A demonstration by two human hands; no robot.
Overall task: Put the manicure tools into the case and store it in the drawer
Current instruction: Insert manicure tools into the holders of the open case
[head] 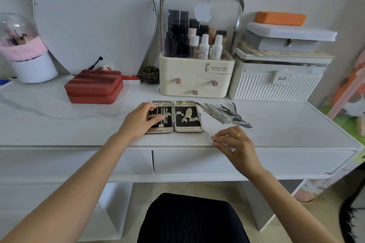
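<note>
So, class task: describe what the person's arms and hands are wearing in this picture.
Both forearms are bare, with no sleeves in view. The right hand wears a plain gold ring on one finger. The left hand shows no ring, watch or glove.

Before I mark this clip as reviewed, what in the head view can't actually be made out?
- Left half of the open case: the left hand covers several slots, so their contents are hidden.
- Loose tools: piled and overlapping, too small to count.
- Right hand: fingers curled at the desk edge; whether they pinch anything is unclear.
- Drawer: shut, inside unseen.
</note>
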